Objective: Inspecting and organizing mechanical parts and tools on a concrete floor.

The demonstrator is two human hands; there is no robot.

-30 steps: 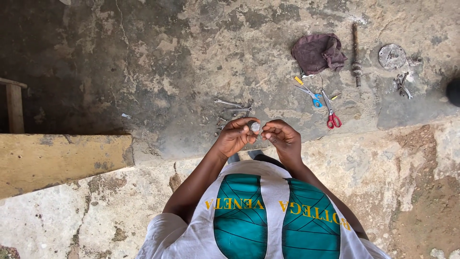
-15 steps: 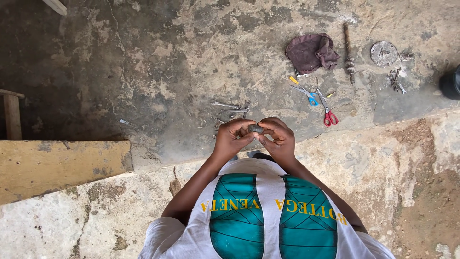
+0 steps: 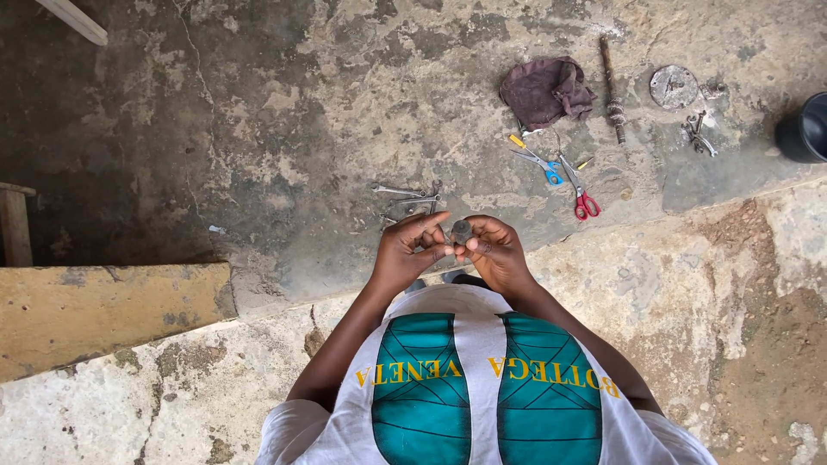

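Note:
Both of my hands meet in front of my chest around a small dark round metal part [image 3: 462,231]. My left hand [image 3: 405,254] pinches it from the left with fingertips. My right hand [image 3: 493,250] grips it from the right. On the concrete floor just beyond my hands lie a few metal spanners [image 3: 405,198].
Red-handled pliers [image 3: 581,194], a blue-handled tool [image 3: 538,162] and a dark purple rag [image 3: 544,89] lie farther out. A rusty rod [image 3: 611,86], a round metal disc [image 3: 673,86] and small fittings [image 3: 698,133] sit at the upper right beside a black container [image 3: 805,129]. Wooden planks [image 3: 103,310] lie at the left.
The part has been turned between my fingers; its lighter face showed a second ago, and now it looks dark. My hands stay together in the same spot.

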